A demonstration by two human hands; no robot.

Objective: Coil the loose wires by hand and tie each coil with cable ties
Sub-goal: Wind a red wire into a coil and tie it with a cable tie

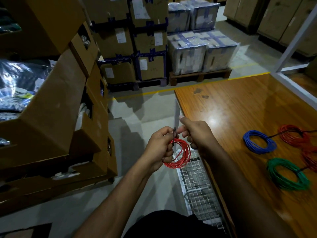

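The person holds a red coil [179, 156] in mid-air, off the table's [240, 107] left edge, at about 6 o'clock from the frame's centre. The left hand [158, 148] has its fingers curled round the coil's left side, at 9 o'clock on the loop. The right hand [195, 134] is closed on the tail of a black tie [174, 137], which rises from the coil toward 12 o'clock; whether the tail is already through the tie's head cannot be told.

The step appears to be cinching. To do it well, the left hand should bunch the turns tight right under the tie so none slips out, while the right pulls the tail straight along its length, steadily, until snug.

On the table, at 3 o'clock from the hands, lie a blue coil [259, 142], a green coil [288, 174] and more red ones [291, 135], apparently tied.
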